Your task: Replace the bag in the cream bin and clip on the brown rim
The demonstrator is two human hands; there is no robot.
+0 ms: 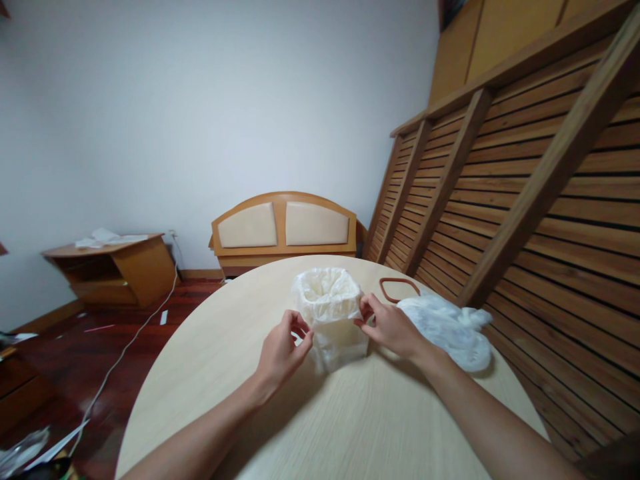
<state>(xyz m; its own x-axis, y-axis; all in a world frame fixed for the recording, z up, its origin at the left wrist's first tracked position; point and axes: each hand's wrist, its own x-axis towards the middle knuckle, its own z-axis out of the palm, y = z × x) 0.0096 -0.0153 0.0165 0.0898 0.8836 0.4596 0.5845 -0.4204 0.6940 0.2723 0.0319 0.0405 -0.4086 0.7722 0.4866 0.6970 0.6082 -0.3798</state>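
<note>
A round table (200, 373) fills the lower middle of the frame, bearing at its centre a pale container (345, 343) with a plastic liner (327, 311) folded over its rim, probably so the bag stays open, and a bunched white bag (445, 330) at right. The left hand (284, 350) and right hand (390, 327) flank the liner, apparently to reach both sides evenly, fingertips curled, though I cannot tell whether they pinch plastic. Smallest, a brown ring (383, 290) lies right of centre, beyond the right hand.

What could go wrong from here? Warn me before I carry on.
The thin white bag could tear if the left hand and right hand at its sides tug too hard. Its crumpled, folded-over top looks loose and might slip. The bundled plastic bag lies near the right edge of the table, where the right forearm may nudge it.
</note>
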